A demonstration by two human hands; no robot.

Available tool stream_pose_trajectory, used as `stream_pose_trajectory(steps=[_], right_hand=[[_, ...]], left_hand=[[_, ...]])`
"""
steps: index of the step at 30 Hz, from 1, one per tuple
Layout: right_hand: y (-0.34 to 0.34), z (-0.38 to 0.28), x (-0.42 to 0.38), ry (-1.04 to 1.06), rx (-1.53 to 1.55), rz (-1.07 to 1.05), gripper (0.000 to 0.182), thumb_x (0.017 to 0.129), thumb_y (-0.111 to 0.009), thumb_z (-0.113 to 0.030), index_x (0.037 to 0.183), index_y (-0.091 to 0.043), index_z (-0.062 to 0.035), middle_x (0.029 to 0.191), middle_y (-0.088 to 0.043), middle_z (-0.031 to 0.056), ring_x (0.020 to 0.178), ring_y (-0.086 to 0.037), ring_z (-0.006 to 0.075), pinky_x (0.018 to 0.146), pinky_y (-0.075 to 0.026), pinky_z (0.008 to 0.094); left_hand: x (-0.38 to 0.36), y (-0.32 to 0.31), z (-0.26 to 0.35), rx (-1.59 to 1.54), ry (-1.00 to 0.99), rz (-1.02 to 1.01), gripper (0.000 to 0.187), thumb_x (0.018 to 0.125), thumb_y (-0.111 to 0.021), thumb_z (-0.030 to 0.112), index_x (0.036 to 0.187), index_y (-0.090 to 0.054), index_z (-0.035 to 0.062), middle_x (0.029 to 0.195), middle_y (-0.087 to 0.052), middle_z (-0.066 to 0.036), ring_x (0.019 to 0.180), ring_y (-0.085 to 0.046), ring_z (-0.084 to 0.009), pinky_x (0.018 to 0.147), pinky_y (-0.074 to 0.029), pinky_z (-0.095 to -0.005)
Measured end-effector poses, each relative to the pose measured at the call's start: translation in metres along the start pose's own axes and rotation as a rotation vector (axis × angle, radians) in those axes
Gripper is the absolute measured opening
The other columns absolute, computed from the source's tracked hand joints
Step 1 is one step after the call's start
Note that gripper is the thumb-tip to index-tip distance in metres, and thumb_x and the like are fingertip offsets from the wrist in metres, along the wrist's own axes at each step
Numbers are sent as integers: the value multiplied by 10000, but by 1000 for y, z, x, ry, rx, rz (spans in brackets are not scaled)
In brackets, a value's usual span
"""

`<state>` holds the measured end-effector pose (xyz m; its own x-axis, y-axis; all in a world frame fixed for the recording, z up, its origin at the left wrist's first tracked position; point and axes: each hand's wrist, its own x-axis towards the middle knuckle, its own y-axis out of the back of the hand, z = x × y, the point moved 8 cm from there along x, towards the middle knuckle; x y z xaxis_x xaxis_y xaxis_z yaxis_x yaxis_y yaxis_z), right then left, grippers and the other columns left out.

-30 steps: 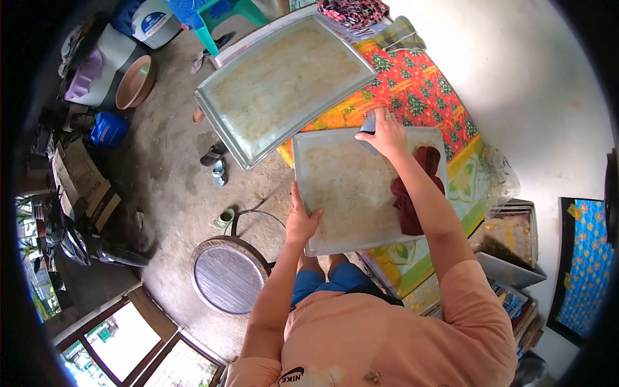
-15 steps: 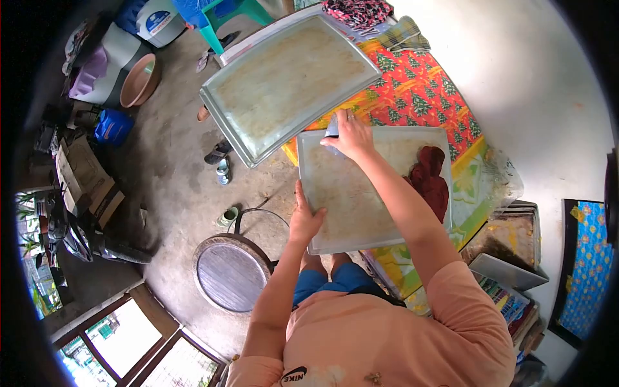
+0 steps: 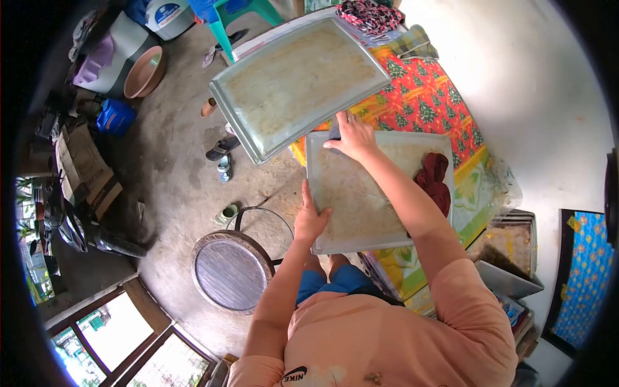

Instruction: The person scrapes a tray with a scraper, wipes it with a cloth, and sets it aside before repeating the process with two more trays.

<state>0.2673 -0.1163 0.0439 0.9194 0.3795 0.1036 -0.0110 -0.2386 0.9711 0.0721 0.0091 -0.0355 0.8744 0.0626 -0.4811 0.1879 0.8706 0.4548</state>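
Observation:
A shallow metal baking tray (image 3: pixel 361 213) with a stained surface lies at the table's edge in front of me. My left hand (image 3: pixel 312 218) grips its left side, thumb over the rim and the other fingers partly hidden. Near the far left corner of this tray, my right hand (image 3: pixel 358 138) is closed around a small dark grey flat piece (image 3: pixel 334 131), mostly covered by the fingers. A crumpled dark red cloth (image 3: pixel 434 182) rests on the tray's right side. Just beyond, a second stained tray (image 3: pixel 300 80) overlaps the far edge in this view.
Under the trays spreads a red Christmas-tree tablecloth (image 3: pixel 422 97). A round wooden stool (image 3: pixel 232 272) stands on the floor at lower left, near scattered footwear (image 3: pixel 224 168). More trays (image 3: pixel 509 242) lean by the wall at right. A green plastic stool (image 3: pixel 242 16) stands at the back.
The view has shifted slightly, moving the trays a little rightward in it. My right hand stays at the tray's far left corner; the grey piece in it now looks darker and is turned differently.

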Motion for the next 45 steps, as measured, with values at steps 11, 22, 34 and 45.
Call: stream_pose_trajectory(steps=[11, 22, 34, 45], right_hand=[[-3, 7, -7, -63, 66, 6, 818, 630, -799, -513, 1209, -430, -69, 1067, -601, 143, 993, -615, 318, 754, -528, 426], [-7, -21, -17, 47, 11, -1, 791, 616, -812, -508, 1168, -450, -71, 1083, -600, 162, 1012, -601, 359, 803, -514, 441], [-2, 5, -59, -268, 263, -48, 805, 624, -800, -543, 1138, -450, -31, 1046, -618, 185, 966, -627, 357, 762, -515, 474], [75, 280, -167, -1130, 111, 237, 847, 657, -801, -522, 1208, -402, -19, 1238, -550, 178, 1085, -593, 351, 828, -513, 493]], left_hand=[[-1, -1, 4, 42, -106, 35, 1069, 792, -693, 160, 1499, 110, 160, 1155, -602, -293, 975, -628, -441, 812, -506, -473], [0, 0, 2, 31, -86, 28, 1083, 790, -703, 200, 1500, 114, 163, 1153, -599, -304, 986, -619, -461, 827, -503, -470], [3, -2, -2, 79, -78, 35, 1091, 780, -720, 206, 1504, 97, 174, 1193, -581, -304, 1041, -608, -446, 858, -492, -468], [4, -1, 1, 124, -143, 79, 1090, 761, -741, 159, 1507, 53, 146, 1276, -526, -303, 1120, -572, -432, 933, -457, -441]])
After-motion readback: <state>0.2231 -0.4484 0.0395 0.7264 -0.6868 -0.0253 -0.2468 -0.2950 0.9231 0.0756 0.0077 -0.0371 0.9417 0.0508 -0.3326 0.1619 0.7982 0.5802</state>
